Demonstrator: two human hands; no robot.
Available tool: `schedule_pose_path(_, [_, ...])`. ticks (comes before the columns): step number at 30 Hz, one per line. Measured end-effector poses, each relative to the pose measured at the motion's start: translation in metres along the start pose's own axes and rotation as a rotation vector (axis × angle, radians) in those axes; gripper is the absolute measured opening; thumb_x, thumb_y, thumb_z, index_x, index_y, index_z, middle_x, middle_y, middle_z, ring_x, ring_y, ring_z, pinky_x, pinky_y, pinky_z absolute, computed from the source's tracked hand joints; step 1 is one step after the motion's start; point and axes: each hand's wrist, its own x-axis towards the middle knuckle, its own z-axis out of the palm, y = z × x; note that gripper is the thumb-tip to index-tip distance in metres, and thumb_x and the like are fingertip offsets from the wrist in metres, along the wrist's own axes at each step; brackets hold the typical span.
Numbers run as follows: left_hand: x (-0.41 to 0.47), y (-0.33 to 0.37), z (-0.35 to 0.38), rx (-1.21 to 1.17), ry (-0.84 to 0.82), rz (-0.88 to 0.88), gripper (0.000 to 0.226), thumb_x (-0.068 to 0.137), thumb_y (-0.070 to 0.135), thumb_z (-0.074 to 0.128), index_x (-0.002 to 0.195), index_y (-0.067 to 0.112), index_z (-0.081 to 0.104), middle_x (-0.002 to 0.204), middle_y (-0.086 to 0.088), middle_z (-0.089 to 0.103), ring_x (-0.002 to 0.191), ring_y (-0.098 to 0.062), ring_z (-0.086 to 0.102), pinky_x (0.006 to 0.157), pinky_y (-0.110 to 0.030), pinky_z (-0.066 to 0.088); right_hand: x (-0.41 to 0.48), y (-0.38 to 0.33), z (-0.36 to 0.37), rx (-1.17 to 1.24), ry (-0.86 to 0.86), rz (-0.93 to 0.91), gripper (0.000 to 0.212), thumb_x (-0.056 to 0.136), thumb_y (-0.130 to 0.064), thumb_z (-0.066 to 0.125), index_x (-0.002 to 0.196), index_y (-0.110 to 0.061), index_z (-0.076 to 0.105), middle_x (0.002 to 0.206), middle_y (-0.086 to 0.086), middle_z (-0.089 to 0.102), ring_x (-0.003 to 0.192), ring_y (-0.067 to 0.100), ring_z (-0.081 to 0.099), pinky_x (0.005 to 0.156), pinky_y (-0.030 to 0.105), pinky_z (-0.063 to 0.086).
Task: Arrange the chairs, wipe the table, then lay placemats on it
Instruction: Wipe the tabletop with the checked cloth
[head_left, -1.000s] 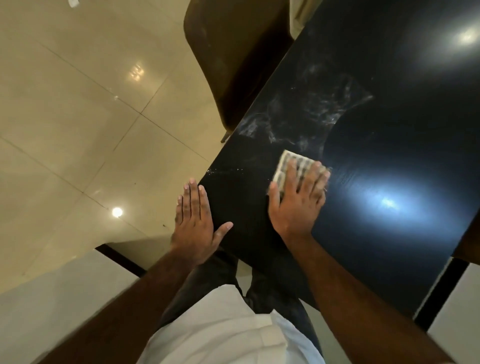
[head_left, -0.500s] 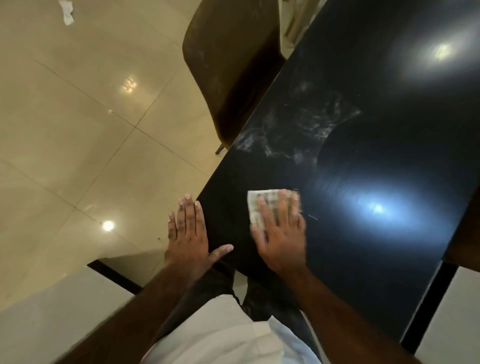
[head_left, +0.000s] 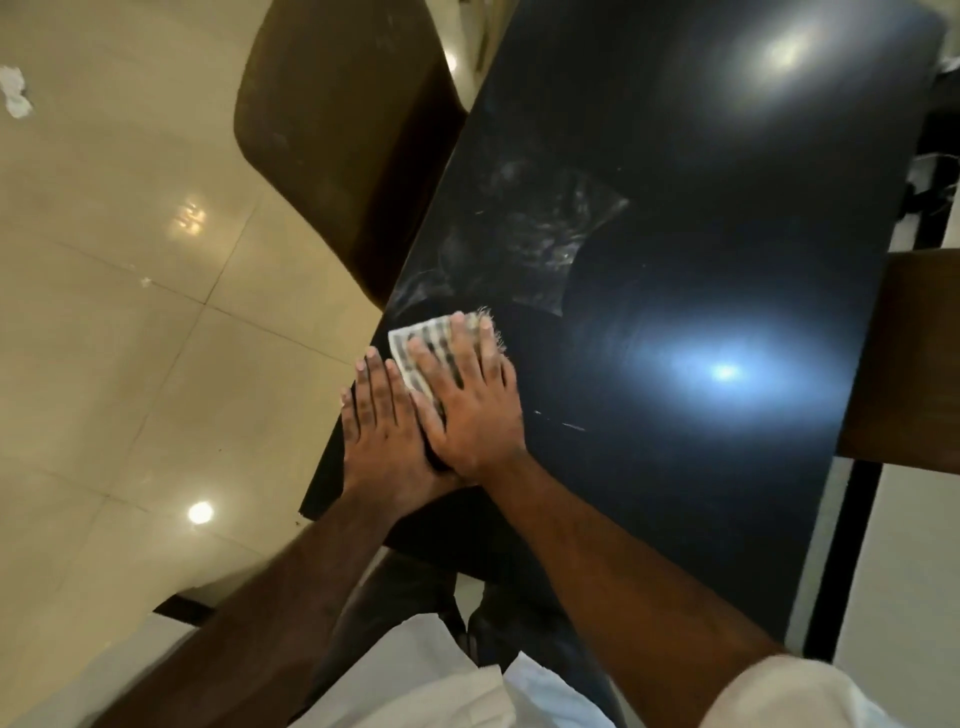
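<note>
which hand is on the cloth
The right hand, fingers flat on the checked cloth; the left hand lies on the bare table edge beside it.

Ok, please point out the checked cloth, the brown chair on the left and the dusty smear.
checked cloth (head_left: 401, 353), head view, its uncovered left part.
brown chair (head_left: 332, 135), head view, middle of its broad surface.
dusty smear (head_left: 524, 239), head view, middle of the pale streaks.

My right hand (head_left: 467, 410) now presses the cloth (head_left: 415, 348) close to the worktop's (head_left: 675, 260) left edge, no longer out toward the middle. My left hand (head_left: 382, 431) now lies against it, where before the two were apart.
</note>
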Motion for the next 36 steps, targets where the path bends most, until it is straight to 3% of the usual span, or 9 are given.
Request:
schedule_pose_path(3, [-0.001, 0.000, -0.001, -0.018, -0.007, -0.001, 0.181, 0.053, 0.111, 0.059, 0.166, 0.001, -0.029, 0.173, -0.021, -0.041, 0.164, -0.040, -0.030, 0.136, -0.063, -0.003, -0.050, 0.035, -0.004, 0.017, -0.037, 0.029, 0.075, 0.111, -0.064, 0.041, 0.176, -0.044, 0.010, 0.185, 0.005, -0.012, 0.171, 0.036, -0.010, 0.132, 0.061, 0.021])
schedule_pose_path(9, [0.002, 0.008, -0.008, 0.014, -0.068, -0.067, 0.185, 0.043, 0.121, 0.042, 0.165, 0.004, -0.033, 0.170, -0.019, -0.046, 0.162, -0.039, -0.035, 0.135, -0.060, -0.009, -0.100, 0.118, -0.017, 0.033, 0.048, 0.639, 0.073, 0.110, -0.067, 0.028, 0.176, -0.041, 0.013, 0.185, 0.010, -0.010, 0.170, 0.042, -0.005, 0.125, 0.072, 0.031])
schedule_pose_path(12, [0.004, 0.008, -0.008, 0.022, -0.078, -0.066, 0.186, 0.043, 0.122, 0.040, 0.166, 0.003, -0.031, 0.171, -0.019, -0.044, 0.162, -0.039, -0.035, 0.133, -0.060, -0.012, -0.053, 0.117, -0.020, 0.039, 0.147, 0.765, 0.073, 0.111, -0.061, 0.033, 0.176, -0.036, 0.015, 0.184, 0.018, -0.001, 0.169, 0.047, 0.002, 0.122, 0.073, 0.034])
schedule_pose_path(15, [0.005, 0.011, -0.012, 0.021, -0.100, -0.077, 0.188, 0.041, 0.121, 0.044, 0.165, 0.001, -0.031, 0.170, -0.020, -0.046, 0.161, -0.040, -0.037, 0.133, -0.060, -0.012, 0.017, 0.089, -0.021, 0.039, 0.172, 0.617, 0.072, 0.111, -0.063, 0.032, 0.176, -0.037, 0.016, 0.184, 0.019, 0.002, 0.168, 0.050, 0.005, 0.125, 0.071, 0.030])
schedule_pose_path(19, [0.002, 0.013, -0.015, -0.020, -0.104, -0.095, 0.190, 0.040, 0.119, 0.050, 0.165, 0.003, -0.031, 0.170, -0.018, -0.046, 0.161, -0.037, -0.039, 0.134, -0.058, -0.013, 0.076, 0.018, -0.017, 0.032, 0.110, 0.187, 0.075, 0.110, -0.065, 0.033, 0.177, -0.036, 0.012, 0.184, 0.018, -0.001, 0.168, 0.049, 0.006, 0.126, 0.066, 0.028])
schedule_pose_path(25, [0.001, 0.019, -0.026, -0.110, -0.140, -0.170, 0.194, 0.035, 0.118, 0.056, 0.160, 0.005, -0.041, 0.165, -0.017, -0.054, 0.157, -0.037, -0.046, 0.133, -0.055, -0.018, 0.039, 0.011, -0.010, 0.021, -0.036, -0.143, 0.074, 0.111, -0.064, 0.034, 0.176, -0.043, 0.004, 0.185, 0.006, -0.013, 0.171, 0.039, -0.009, 0.130, 0.064, 0.024])
schedule_pose_path(27, [0.001, 0.020, -0.030, -0.130, -0.168, -0.189, 0.197, 0.034, 0.114, 0.064, 0.158, 0.006, -0.045, 0.163, -0.016, -0.056, 0.156, -0.038, -0.047, 0.133, -0.055, -0.017, 0.013, 0.043, -0.014, 0.024, -0.007, -0.040, 0.071, 0.112, -0.061, 0.036, 0.176, -0.044, 0.009, 0.186, 0.005, -0.010, 0.171, 0.039, -0.004, 0.129, 0.062, 0.027])
schedule_pose_path(32, [0.023, 0.030, -0.046, -0.083, -0.226, -0.204, 0.198, 0.032, 0.112, 0.067, 0.156, 0.007, -0.046, 0.164, -0.017, -0.055, 0.155, -0.042, -0.045, 0.131, -0.061, -0.016, 0.002, 0.135, -0.035, 0.016, 0.145, 0.567, 0.069, 0.111, -0.059, 0.033, 0.175, -0.040, 0.018, 0.184, 0.016, 0.002, 0.169, 0.047, 0.006, 0.123, 0.071, 0.034])
schedule_pose_path(36, [0.054, 0.041, -0.057, -0.052, -0.233, -0.149, 0.197, 0.031, 0.113, 0.065, 0.160, 0.009, -0.042, 0.166, -0.016, -0.052, 0.156, -0.042, -0.043, 0.129, -0.064, -0.018, 0.075, 0.147, -0.043, 0.047, 0.257, 0.729, 0.069, 0.110, -0.059, 0.033, 0.175, -0.038, 0.020, 0.184, 0.020, 0.006, 0.168, 0.050, 0.007, 0.124, 0.072, 0.031])
